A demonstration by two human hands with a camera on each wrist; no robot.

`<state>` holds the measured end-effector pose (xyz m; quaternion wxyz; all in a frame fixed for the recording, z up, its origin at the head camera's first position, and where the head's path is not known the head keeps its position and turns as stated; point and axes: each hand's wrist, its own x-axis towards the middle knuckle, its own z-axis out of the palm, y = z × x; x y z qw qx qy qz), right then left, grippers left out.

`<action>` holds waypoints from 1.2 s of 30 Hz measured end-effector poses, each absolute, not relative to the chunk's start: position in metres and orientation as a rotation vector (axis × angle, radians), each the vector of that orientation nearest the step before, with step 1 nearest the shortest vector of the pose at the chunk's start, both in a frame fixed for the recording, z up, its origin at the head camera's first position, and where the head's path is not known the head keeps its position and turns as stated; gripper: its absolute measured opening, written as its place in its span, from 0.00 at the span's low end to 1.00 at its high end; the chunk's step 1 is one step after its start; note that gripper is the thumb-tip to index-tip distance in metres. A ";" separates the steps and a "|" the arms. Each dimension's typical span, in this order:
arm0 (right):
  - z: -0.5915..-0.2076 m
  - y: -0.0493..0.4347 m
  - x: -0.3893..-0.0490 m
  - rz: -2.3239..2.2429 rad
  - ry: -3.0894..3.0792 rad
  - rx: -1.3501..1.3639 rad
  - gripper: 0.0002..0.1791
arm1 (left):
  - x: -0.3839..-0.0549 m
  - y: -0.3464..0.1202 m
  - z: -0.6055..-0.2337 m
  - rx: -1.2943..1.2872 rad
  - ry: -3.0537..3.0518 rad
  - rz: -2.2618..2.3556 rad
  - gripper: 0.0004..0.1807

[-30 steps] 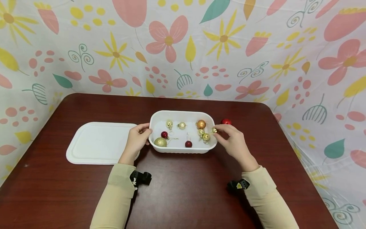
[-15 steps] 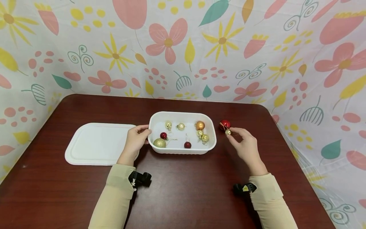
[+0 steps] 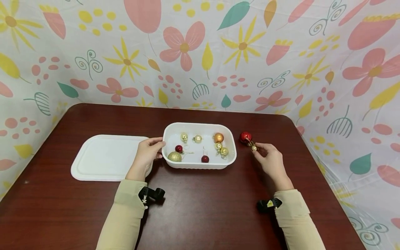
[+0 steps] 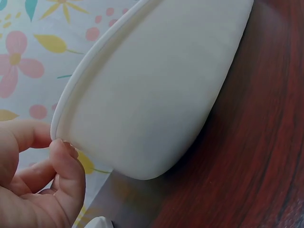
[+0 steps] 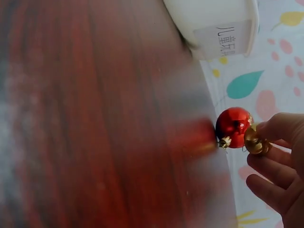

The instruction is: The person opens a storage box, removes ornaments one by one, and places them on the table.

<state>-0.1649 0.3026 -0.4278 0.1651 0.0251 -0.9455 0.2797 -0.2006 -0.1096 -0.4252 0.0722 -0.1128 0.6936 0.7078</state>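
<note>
My left hand pinches the left rim of a white plastic box, thumb and finger at its edge in the left wrist view. Several small Christmas baubles lie inside it, among them an orange bauble, a larger glittery gold bauble and a dark red bauble. To the right of the box, my right hand pinches a small gold bauble between thumb and fingers. A shiny red bauble sits on the table right beside it, overlapped by the gold one in the right wrist view.
A flat white lid lies on the dark wooden table left of the box, partly behind the left hand. A label is stuck on the box's end. A flower-patterned cloth hangs behind the table.
The right hand has moved from the box's right rim out to the right with the small gold bauble, past the red bauble's front. The left hand has kept its hold on the box.
</note>
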 end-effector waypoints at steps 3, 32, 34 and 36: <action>-0.429 0.305 -0.168 0.788 -2.744 0.041 0.17 | -0.201 -0.110 -0.425 -0.329 2.091 2.118 0.20; -0.411 0.301 -0.170 0.701 -2.974 0.042 0.23 | -0.201 -0.111 -0.425 -0.276 2.115 2.109 0.19; -0.408 0.299 -0.169 0.705 -2.966 0.060 0.23 | -0.201 -0.111 -0.426 -0.277 2.112 2.110 0.19; -0.405 0.297 -0.169 0.711 -2.956 0.080 0.23 | -0.201 -0.112 -0.426 -0.277 2.108 2.112 0.19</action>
